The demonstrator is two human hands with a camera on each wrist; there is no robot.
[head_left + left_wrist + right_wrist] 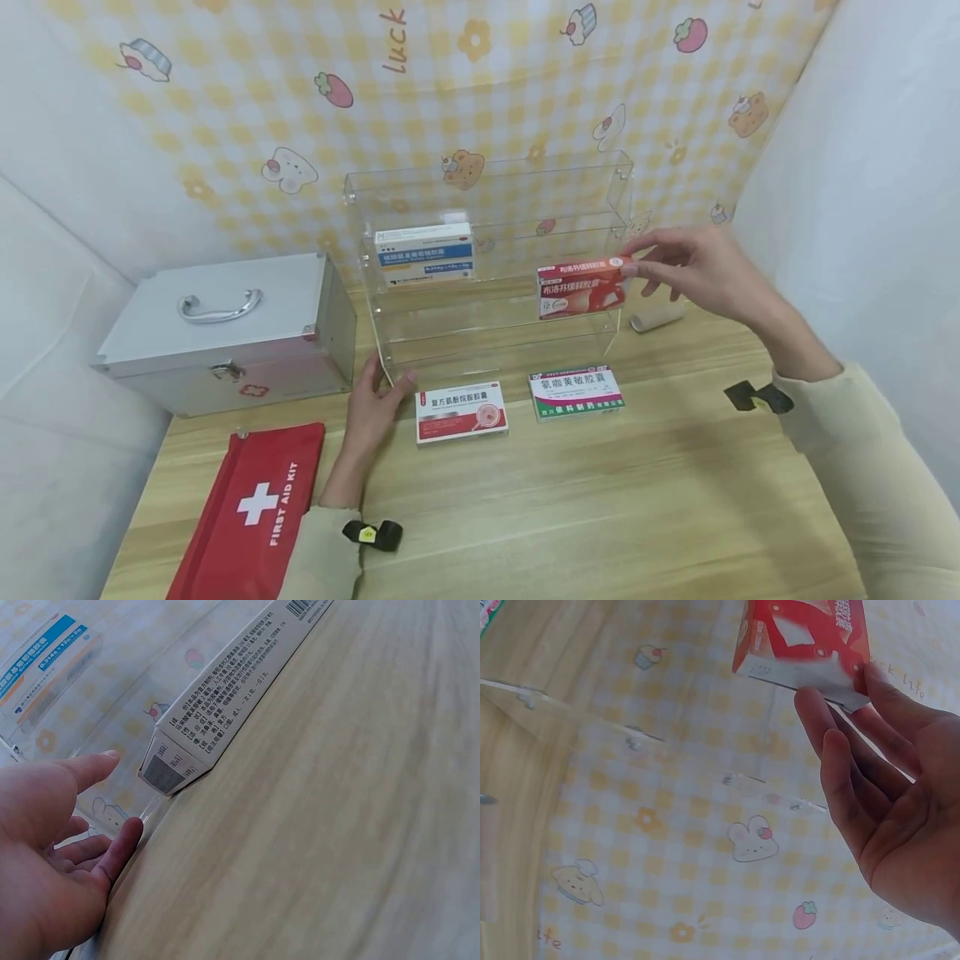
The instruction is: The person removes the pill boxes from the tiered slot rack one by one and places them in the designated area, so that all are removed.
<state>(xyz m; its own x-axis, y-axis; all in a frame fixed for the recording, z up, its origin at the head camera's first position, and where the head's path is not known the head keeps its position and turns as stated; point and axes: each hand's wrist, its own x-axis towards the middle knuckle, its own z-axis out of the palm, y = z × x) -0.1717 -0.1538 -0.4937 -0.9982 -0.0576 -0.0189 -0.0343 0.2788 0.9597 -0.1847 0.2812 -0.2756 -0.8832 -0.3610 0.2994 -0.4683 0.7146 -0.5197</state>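
A clear acrylic display rack (495, 350) stands against the cloth backdrop. My left hand (375, 404) holds its lower left corner, thumb in front and fingers round the side panel; in the left wrist view the hand (60, 855) is low beside the tabletop. My right hand (697, 267) pinches the right end of a red medicine box (581, 287) at the rack's right side. In the right wrist view, thumb and fingertips hold the end of that box (802, 637). A blue-and-white medicine box (425, 257) stands upright on a rack tier at left.
A red-and-white medicine box (461, 413) and a green-and-white one (576, 393) lie before the rack. At left are a silver case (217, 333) with a handle and a red first aid pouch (258, 500). A small pale cylinder (657, 317) lies right of the rack.
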